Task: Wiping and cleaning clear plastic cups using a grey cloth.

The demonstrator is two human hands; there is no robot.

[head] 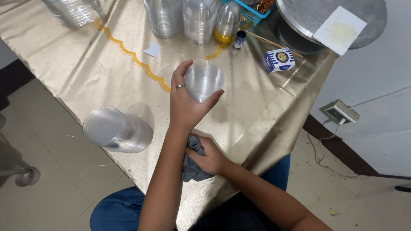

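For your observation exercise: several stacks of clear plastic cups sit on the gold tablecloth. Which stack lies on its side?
The stack of clear plastic cups at the table's near-left edge; the far stacks stand upright.

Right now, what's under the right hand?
A grey cloth, bunched under the right hand at the edge of the gold table cover. The left forearm hides part of the cloth; whatever lies beneath it is covered.

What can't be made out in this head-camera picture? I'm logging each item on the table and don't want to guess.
- Grey cloth: mostly hidden by the right hand and the left forearm.
- Clear cup in the left hand: its base is covered by the palm.
- Cup stacks and blue basket: cut off by the top edge.
- Small dark bottle: too small to identify.
- Round metal tray: partly cut off by the top edge.
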